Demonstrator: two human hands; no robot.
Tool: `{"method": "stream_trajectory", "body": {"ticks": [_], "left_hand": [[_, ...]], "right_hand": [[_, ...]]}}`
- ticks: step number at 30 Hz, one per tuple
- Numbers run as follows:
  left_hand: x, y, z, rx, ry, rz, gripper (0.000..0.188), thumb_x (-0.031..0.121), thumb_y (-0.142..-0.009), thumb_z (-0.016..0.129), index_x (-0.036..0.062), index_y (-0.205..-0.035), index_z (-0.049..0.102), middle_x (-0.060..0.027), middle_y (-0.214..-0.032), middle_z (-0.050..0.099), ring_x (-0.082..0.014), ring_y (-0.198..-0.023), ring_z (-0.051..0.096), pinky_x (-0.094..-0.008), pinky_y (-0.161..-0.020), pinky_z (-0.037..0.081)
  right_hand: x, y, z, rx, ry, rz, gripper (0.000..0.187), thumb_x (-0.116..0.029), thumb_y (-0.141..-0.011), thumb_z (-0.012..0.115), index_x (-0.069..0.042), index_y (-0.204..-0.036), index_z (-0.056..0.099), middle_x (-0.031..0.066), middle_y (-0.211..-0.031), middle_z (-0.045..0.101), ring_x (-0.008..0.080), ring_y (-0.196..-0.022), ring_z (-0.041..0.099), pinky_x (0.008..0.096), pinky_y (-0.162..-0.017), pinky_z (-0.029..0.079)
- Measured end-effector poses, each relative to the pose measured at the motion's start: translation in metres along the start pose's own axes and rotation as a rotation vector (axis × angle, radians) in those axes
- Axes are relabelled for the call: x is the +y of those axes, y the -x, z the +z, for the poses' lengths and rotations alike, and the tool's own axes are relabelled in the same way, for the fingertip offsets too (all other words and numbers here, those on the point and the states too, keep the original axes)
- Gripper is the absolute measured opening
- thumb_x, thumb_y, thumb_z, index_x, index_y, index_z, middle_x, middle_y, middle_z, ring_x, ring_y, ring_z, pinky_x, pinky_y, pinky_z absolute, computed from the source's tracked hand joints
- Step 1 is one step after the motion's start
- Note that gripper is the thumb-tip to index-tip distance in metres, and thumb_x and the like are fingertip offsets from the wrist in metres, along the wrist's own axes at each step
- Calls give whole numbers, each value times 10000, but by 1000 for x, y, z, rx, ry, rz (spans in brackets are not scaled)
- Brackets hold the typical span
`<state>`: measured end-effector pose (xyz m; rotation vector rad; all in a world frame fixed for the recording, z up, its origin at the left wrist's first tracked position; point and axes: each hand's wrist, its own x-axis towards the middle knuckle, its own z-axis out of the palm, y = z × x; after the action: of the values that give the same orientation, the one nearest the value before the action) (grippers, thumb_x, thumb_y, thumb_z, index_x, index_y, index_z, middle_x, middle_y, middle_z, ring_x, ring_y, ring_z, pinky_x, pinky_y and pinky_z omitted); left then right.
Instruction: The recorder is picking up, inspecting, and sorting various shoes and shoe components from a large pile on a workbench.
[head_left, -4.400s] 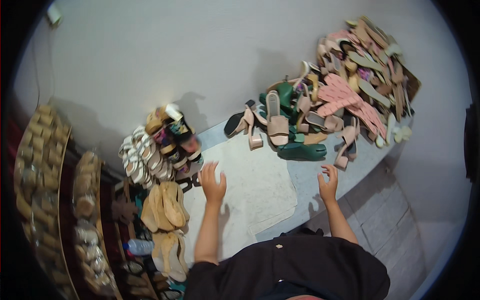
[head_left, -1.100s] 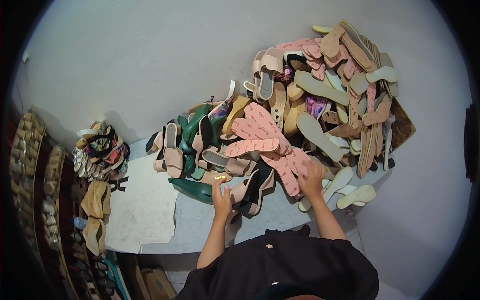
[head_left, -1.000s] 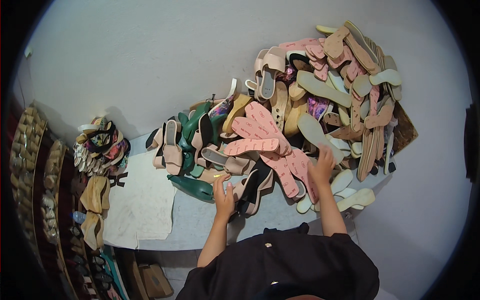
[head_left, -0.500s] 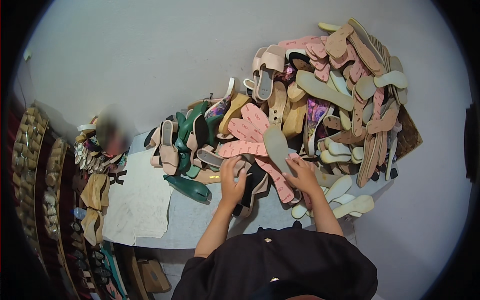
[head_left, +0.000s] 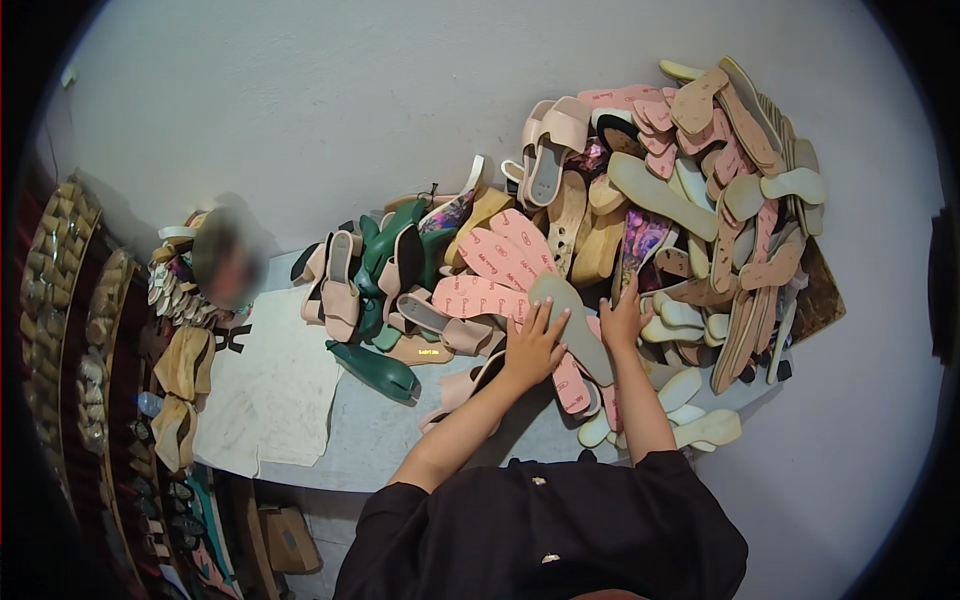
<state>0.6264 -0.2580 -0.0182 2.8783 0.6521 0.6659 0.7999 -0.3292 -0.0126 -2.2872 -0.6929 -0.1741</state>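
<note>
My left hand [head_left: 534, 348] lies with spread fingers on a grey-green insole [head_left: 572, 318] and the pink printed insoles [head_left: 482, 297] fanned out beneath it. My right hand [head_left: 621, 320] reaches just right of that insole, fingers stretched away from me toward a wedge sole with a purple floral cover [head_left: 643, 240]. Nothing shows in its grip. Pale cream insoles [head_left: 672, 318] lie close to its right. Partly hidden under my left forearm is a pink slide sandal [head_left: 455, 392] with a black lining.
Pink slides [head_left: 342, 290] and green shoe lasts [head_left: 372, 370] crowd the table's left middle. Beside them lies a white sheet [head_left: 270, 380]. A tall heap of insoles [head_left: 735, 150] rises at the right, near a brown box [head_left: 820, 285]. Shelves of footwear [head_left: 60, 260] stand far left.
My left hand has moved right from the pink slides onto the grey-green insole. My right hand has left that insole and shifted right and farther away. The view has tilted slightly.
</note>
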Motion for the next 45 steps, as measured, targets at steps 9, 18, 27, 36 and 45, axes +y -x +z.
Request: {"method": "stream_trajectory", "body": {"ticks": [9,18,27,36,45], "left_hand": [[0,2,-14,-132,145,-149,583,382,-814,542,223,-1350,378,-147,-1415,301,-330,-1290,300,-636,-963,227],[-16,-8,-63,476,1036,-446,702,248,-834,609,34,-1382,226,-248,-1350,293,-316,-1278,301,-453,-1053,210],[-66,23,-135,223,1322,-464,684,86,-727,725,-10,-1295,354,-104,-1141,527,-179,-1034,536,-299,-902,434],[-67,64,-117,545,1387,-685,666,57,-760,691,-5,-1309,320,-112,-1174,497,-180,-1049,521,-296,-895,432],[-70,77,-136,813,1054,-624,732,107,-742,734,-10,-1318,299,-105,-1209,453,-186,-1103,462,-303,-953,365]], "right_hand": [[-20,21,-43,-54,-274,-97,513,-43,-798,533,-115,-1279,369,180,-1175,540,338,-1111,501,471,-1010,237],[-49,60,-56,-211,-641,-373,540,14,-760,576,-68,-1257,383,175,-1088,558,343,-1047,507,466,-1034,266],[-56,60,-66,-484,-513,-772,534,16,-677,590,-84,-1189,477,93,-1069,601,277,-1043,535,531,-1053,204],[-59,-12,-19,-656,-978,-112,478,-127,-733,610,-34,-1182,475,141,-1059,587,174,-988,566,297,-833,449],[-70,-66,77,-487,-215,87,951,-389,-645,695,-93,-1365,149,266,-1152,543,391,-1049,553,421,-885,425]]}}
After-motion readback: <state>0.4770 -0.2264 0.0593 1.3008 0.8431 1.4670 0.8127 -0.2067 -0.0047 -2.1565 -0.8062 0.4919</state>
